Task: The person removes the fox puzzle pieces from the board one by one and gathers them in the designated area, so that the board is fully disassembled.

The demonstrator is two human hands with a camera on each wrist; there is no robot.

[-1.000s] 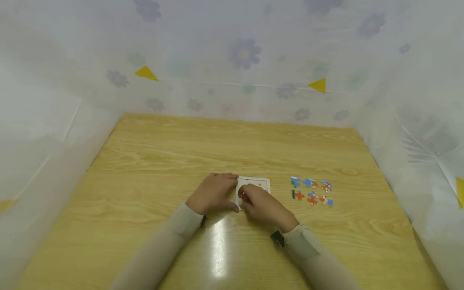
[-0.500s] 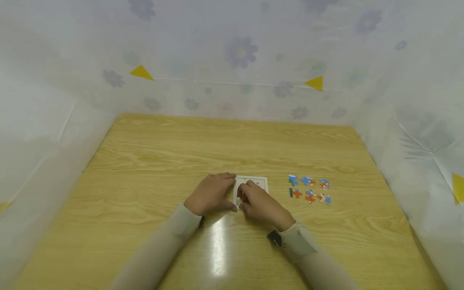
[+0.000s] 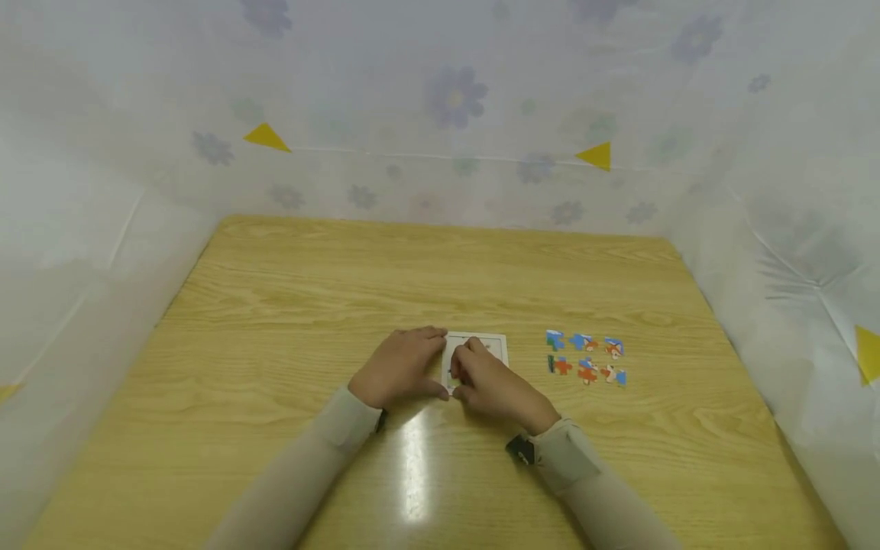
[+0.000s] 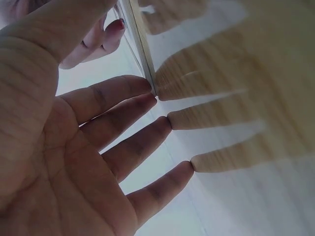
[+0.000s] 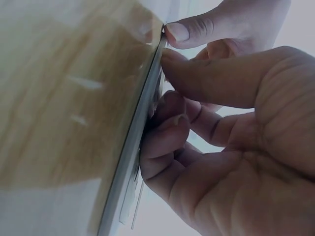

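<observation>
A white puzzle tray [image 3: 506, 351] lies on the table between both hands. My left hand [image 3: 404, 368] spans its left side, the thumb at the near corner and the index finger at the far corner. In the left wrist view, the straight fingers [image 4: 138, 147] reach the shiny tabletop beside the tray. My right hand [image 3: 491, 382] bends over the tray's left part. Its curled fingers [image 5: 172, 132] and thumb pinch a small reddish puzzle piece, mostly hidden beneath them, low against the tray.
Several loose puzzle pieces [image 3: 587, 359] with blue and orange print lie in two rows to the right of the tray. The wood-grain table [image 3: 330, 290] is bounded by pale flowered sheeting [image 3: 385, 99] at the back and sides.
The reddish piece at my right fingertips shows less than before, and the right index finger is raised slightly higher. My left hand stays in place; the whole view has shifted a little.
</observation>
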